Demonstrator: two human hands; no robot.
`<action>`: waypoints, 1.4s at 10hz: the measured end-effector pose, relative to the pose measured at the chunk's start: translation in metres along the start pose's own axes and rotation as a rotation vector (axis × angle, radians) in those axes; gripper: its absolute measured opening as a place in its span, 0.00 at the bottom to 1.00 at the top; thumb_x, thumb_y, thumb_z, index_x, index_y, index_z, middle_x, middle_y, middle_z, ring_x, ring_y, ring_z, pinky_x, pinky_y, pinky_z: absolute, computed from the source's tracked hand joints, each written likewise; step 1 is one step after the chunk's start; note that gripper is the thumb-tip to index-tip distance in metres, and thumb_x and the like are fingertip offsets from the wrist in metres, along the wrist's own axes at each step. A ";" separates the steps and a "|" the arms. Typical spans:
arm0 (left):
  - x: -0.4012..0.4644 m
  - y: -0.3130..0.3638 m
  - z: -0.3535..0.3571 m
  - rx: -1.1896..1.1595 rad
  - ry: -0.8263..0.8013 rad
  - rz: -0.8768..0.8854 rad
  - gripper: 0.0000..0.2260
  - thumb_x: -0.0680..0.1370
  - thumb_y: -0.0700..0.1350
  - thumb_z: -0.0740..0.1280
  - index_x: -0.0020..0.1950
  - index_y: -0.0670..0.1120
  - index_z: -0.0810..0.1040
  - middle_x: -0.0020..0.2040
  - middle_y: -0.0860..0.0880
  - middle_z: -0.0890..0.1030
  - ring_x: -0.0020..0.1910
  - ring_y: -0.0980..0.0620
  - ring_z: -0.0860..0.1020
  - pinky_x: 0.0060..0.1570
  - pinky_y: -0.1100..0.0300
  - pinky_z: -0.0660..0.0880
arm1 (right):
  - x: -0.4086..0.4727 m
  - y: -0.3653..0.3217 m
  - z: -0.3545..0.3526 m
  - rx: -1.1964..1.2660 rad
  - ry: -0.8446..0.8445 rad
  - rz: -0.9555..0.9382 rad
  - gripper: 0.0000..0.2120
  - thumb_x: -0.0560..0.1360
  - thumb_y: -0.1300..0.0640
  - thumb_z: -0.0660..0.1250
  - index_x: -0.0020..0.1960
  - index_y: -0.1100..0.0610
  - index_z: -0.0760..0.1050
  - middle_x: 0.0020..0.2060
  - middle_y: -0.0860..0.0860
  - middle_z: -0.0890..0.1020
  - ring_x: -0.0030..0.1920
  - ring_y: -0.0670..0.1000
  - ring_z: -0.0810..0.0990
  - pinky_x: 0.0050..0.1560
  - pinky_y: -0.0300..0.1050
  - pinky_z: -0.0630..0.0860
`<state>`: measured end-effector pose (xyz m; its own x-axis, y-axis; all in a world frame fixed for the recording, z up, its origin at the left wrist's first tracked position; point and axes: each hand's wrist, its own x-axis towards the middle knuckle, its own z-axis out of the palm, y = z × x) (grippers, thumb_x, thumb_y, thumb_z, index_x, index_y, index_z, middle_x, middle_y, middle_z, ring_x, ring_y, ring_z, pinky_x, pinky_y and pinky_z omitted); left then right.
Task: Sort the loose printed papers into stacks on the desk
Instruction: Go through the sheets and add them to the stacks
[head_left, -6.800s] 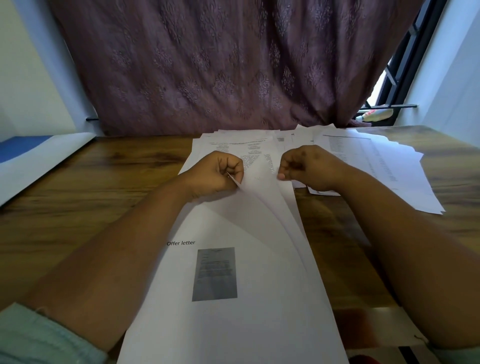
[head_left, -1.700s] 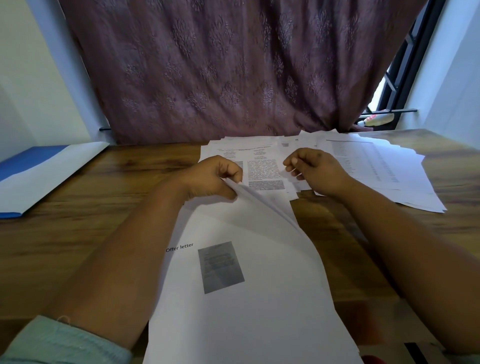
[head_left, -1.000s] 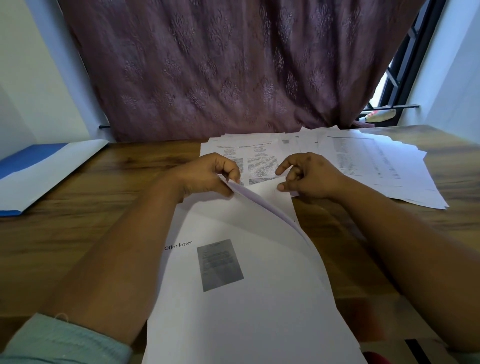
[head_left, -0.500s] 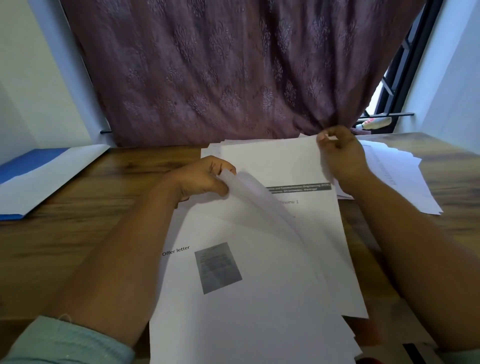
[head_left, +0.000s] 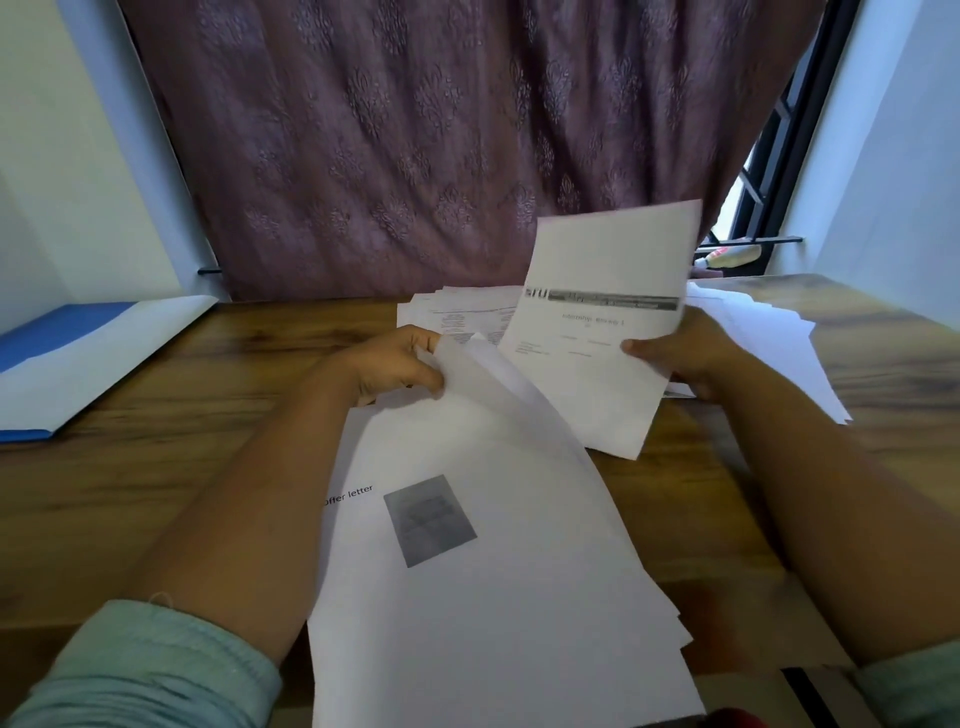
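Wooden tabletop (head_left: 156, 467) runs under your arms, a purple curtain (head_left: 415, 145) behind it. Your right hand (head_left: 685, 358) grips a single printed sheet (head_left: 597, 332) by its right edge, thumb on its face, lifted above the far stacks (head_left: 457, 312). Your left hand (head_left: 395, 366) has its fingers (head_left: 428, 376) pinching the upturned top corner of the near stack (head_left: 493, 571), headed "Offer letter".

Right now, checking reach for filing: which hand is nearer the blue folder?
Left. The left hand grips the near stack's lifted sheets, closer to the blue folder; the right hand holds a sheet farther right.
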<state>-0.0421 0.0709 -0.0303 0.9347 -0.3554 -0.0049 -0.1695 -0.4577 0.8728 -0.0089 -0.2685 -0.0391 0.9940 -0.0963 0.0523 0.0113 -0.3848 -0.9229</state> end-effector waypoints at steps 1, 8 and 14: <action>0.005 -0.005 0.001 -0.035 0.004 -0.029 0.15 0.73 0.26 0.68 0.52 0.43 0.81 0.45 0.52 0.86 0.47 0.53 0.83 0.49 0.62 0.79 | -0.002 -0.005 0.008 -0.109 0.265 0.000 0.20 0.78 0.54 0.67 0.67 0.58 0.72 0.63 0.55 0.78 0.63 0.58 0.75 0.66 0.55 0.72; -0.019 -0.009 -0.063 -0.662 0.117 -0.106 0.44 0.70 0.77 0.54 0.68 0.41 0.75 0.60 0.41 0.82 0.60 0.41 0.80 0.61 0.45 0.74 | -0.070 -0.039 0.062 0.307 -0.585 -0.059 0.15 0.76 0.67 0.65 0.61 0.58 0.78 0.56 0.56 0.83 0.53 0.58 0.84 0.54 0.52 0.80; -0.033 -0.005 -0.017 0.088 -0.157 -0.016 0.18 0.67 0.27 0.75 0.52 0.43 0.83 0.51 0.41 0.84 0.50 0.46 0.80 0.56 0.51 0.77 | -0.067 -0.050 0.100 0.054 -0.484 -0.144 0.16 0.81 0.60 0.59 0.40 0.62 0.81 0.41 0.60 0.84 0.40 0.55 0.82 0.47 0.49 0.81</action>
<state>-0.0671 0.0988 -0.0267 0.8784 -0.4672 -0.1004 -0.1881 -0.5312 0.8261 -0.0656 -0.1510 -0.0345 0.9183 0.3959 0.0093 0.1446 -0.3135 -0.9385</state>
